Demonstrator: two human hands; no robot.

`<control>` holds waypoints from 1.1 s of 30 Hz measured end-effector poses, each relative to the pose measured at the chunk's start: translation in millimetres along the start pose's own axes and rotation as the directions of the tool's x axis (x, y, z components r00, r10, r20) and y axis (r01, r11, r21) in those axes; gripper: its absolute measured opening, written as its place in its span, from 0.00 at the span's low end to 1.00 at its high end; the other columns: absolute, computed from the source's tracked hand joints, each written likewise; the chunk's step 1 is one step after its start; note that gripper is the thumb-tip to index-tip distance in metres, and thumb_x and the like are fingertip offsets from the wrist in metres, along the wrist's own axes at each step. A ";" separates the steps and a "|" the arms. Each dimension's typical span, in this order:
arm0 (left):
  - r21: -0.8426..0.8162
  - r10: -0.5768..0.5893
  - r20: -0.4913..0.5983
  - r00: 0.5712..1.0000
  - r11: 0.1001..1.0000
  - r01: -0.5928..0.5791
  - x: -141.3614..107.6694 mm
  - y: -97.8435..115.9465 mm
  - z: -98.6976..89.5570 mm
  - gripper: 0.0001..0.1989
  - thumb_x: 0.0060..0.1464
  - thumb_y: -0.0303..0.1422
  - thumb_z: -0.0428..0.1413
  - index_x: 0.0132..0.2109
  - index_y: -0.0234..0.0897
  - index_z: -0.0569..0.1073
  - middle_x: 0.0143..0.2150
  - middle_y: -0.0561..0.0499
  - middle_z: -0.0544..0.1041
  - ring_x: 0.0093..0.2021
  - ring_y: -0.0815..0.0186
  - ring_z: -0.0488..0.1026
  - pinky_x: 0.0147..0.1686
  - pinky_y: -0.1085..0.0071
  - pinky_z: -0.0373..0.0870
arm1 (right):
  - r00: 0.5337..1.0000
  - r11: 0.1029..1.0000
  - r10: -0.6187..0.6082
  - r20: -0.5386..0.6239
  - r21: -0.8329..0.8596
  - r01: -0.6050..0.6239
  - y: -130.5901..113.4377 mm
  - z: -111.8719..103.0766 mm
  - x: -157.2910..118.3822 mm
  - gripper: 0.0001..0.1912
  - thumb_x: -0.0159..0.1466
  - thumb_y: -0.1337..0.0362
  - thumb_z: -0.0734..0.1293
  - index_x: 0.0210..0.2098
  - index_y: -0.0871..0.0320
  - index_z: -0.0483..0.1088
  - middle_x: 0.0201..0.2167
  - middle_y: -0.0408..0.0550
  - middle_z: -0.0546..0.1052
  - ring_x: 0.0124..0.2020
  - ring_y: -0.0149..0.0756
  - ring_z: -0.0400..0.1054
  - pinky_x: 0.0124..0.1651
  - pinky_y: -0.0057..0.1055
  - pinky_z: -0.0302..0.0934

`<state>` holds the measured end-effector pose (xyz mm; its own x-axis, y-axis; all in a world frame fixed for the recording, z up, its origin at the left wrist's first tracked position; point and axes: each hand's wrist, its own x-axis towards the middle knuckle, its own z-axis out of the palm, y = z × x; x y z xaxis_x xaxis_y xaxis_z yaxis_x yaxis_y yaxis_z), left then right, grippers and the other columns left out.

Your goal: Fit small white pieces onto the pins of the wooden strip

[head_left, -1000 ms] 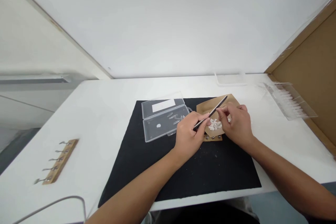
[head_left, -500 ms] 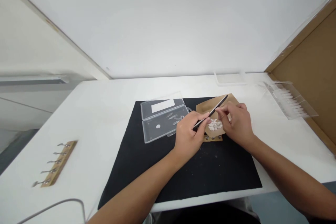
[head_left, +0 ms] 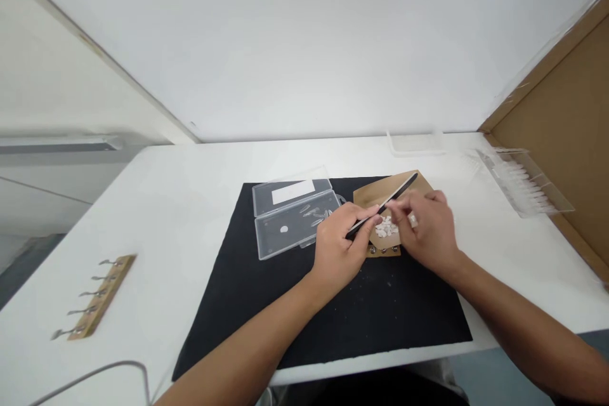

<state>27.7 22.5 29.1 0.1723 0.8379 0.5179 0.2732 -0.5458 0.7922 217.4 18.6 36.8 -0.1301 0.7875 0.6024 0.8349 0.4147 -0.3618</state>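
My left hand (head_left: 340, 247) grips a thin black nail file (head_left: 387, 202) that slants up to the right over a brown paper sheet (head_left: 375, 191). A small heap of white nail tips (head_left: 386, 226) lies on that paper. My right hand (head_left: 428, 228) is blurred beside the heap, its fingers pinched near the file; a small pale piece seems to sit between them, but I cannot tell for sure. Under the paper's near edge a wooden strip with metal studs (head_left: 383, 251) peeks out. All of this rests on a black mat (head_left: 285, 304).
An open clear plastic case (head_left: 290, 219) holding a few nail tips lies left of my hands. A wooden rack with metal hooks (head_left: 95, 298) sits at the table's left. A clear tray of tips (head_left: 523, 181) leans by the cardboard wall (head_left: 566, 133). A cable (head_left: 95, 371) runs at the lower left.
My right hand has shifted slightly and is now blurred with motion at the heap. The left hand and the file have stayed almost in place.
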 end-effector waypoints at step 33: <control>0.160 0.129 -0.057 0.990 0.980 -0.119 4.7 -8.8 -5.3 0.06 0.66 0.28 0.61 0.47 0.37 0.83 0.38 0.49 0.84 0.36 0.66 0.81 0.39 0.70 0.77 | 0.998 1.000 -0.006 -0.056 0.028 0.007 14.4 6.4 3.3 0.14 0.75 0.60 0.65 0.32 0.54 0.67 0.23 0.37 0.79 0.22 0.30 0.70 0.45 0.38 0.55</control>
<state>21.1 31.2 26.3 0.1516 0.7586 0.6337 0.3982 -0.6336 0.6633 225.5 30.1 29.1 -0.1046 0.7585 0.6432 0.8184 0.4331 -0.3776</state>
